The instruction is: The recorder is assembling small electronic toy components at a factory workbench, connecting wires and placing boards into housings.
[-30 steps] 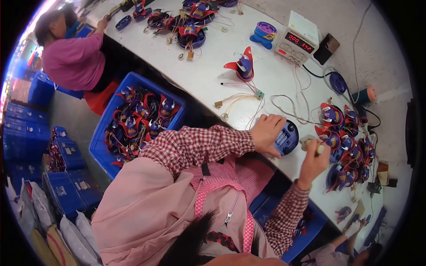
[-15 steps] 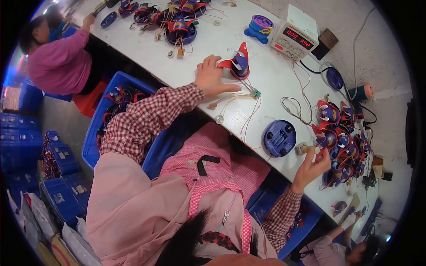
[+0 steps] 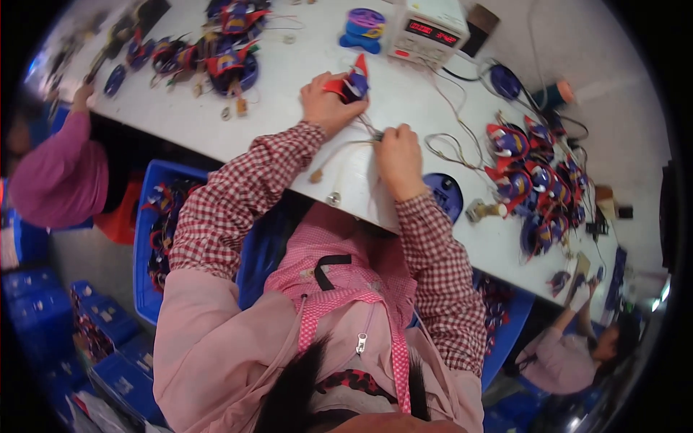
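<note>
My left hand (image 3: 328, 105) is closed around the side of a red and purple toy shell (image 3: 356, 84) with a pointed red fin. Wires run from the shell toward me to a small circuit board (image 3: 377, 136), mostly covered by fingertips. My right hand (image 3: 401, 160) pinches that board, its fingers bent. More thin wires lead to a small tan connector (image 3: 316, 175) and a round metal disc (image 3: 333, 199) near the table edge. Beside my right wrist lies a dark blue round base (image 3: 446, 193), partly hidden by the forearm.
Several similar wired shells (image 3: 530, 177) crowd the table's right side; others (image 3: 231, 61) lie at the far left. A white power supply (image 3: 429, 32) stands at the back beside a blue spool holder (image 3: 362, 30). Blue bins (image 3: 148, 289) flank me. A co-worker (image 3: 61, 169) sits left, another (image 3: 563, 353) lower right.
My right hand has moved left from beside the small metal piece to the circuit board and pinched it. My left hand has closed on the shell. The whole view has shifted.
</note>
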Motion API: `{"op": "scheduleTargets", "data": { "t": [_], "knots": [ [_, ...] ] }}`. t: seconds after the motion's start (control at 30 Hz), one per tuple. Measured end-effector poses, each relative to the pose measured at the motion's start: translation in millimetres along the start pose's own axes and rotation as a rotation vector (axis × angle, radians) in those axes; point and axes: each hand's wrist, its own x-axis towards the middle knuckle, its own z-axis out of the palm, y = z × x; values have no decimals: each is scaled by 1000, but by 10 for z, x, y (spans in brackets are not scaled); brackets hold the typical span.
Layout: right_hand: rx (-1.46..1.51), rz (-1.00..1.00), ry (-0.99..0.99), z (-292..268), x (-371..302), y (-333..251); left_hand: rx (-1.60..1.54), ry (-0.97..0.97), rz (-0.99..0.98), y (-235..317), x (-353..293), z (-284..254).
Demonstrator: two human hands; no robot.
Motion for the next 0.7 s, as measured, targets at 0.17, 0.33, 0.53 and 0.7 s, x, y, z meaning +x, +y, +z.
{"op": "scheduleTargets", "data": {
  "t": [0.17, 0.33, 0.53, 0.7],
  "knots": [
    [534, 62, 116, -165, -95, 35, -418, -366, -173, 65, 115, -213],
    [1093, 121, 124, -693, -528, 320, -1177, -551, -240, 451, -80, -448],
    [1248, 342, 178, -834, -1088, 758, -1238, -852, -112, 1066, -479, -529],
    [599, 266, 366, -577, -1369, 986, -997, -829, 186, 1297, -792, -143]
  ]
}}
